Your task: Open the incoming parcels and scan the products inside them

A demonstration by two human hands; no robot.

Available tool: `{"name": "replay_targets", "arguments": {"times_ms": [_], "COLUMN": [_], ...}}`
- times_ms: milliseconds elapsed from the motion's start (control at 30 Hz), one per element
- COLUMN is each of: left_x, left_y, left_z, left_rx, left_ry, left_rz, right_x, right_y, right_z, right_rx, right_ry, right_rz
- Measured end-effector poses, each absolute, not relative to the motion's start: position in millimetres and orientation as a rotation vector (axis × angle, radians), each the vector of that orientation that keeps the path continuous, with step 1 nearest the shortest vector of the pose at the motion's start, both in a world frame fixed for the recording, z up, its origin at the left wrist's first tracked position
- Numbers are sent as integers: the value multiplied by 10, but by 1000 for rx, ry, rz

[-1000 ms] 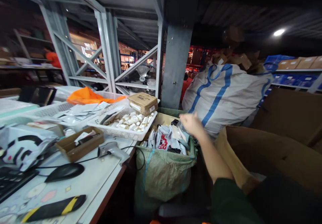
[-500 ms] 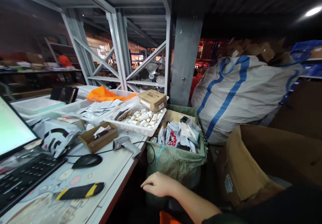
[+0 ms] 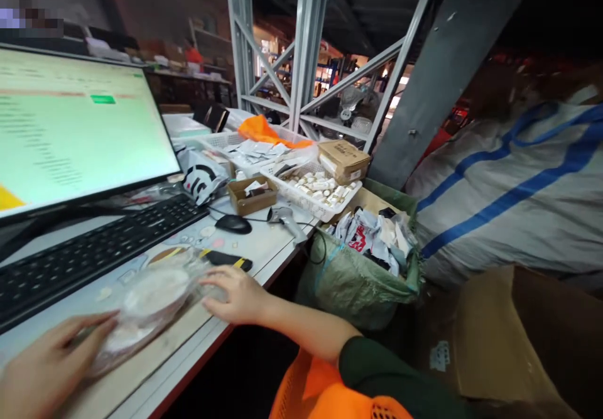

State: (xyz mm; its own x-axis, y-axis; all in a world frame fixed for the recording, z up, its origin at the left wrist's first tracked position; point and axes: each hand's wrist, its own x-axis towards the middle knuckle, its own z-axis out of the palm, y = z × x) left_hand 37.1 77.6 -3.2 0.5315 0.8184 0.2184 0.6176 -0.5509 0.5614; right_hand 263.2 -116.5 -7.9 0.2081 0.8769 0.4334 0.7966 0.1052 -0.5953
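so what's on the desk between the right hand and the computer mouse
In the head view, a black and yellow handheld tool lies on the desk between the right hand and the black mouse, just beyond the fingertips. The hand rests on a clear plastic packet.

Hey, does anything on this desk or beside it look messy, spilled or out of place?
Nothing is spilled. The green sack beside the desk is heaped with packets past its rim. The scanner lies on its side near the desk edge. Both hands rest on a clear bag.

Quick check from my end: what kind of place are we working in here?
Most likely a warehouse packing station: steel racking behind the desk, a handheld barcode scanner by the monitor, white baskets of small goods, and a big woven bulk sack.
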Motion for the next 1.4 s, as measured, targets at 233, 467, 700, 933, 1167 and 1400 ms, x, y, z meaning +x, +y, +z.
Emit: {"name": "replay_targets", "arguments": {"times_ms": [233,467,700,933,1167,1400], "left_x": [473,366,532,688,396,426], "left_y": [405,523,962,931,829,631], "left_z": [319,795,1243,1044,940,319], "left_rx": [2054,2183,2055,1871,1845,2044], "left_ry": [1200,1053,1271,1225,1175,1061], "left_rz": [1069,1214,729,736,1242,838], "right_x": [2357,2362,2332,2018,2113,3130], "right_y": [-800,-297,-42,-72,250,-321], "right_z": [-166,103,133,338,741,953], "right_rx": [-1653,-1521,-1602,-1366,-1226,-1103], "right_ry": [-1705,-1555,-1537,-1739,-1450,-962], "right_rz": [241,417,469,274,315,9]}}
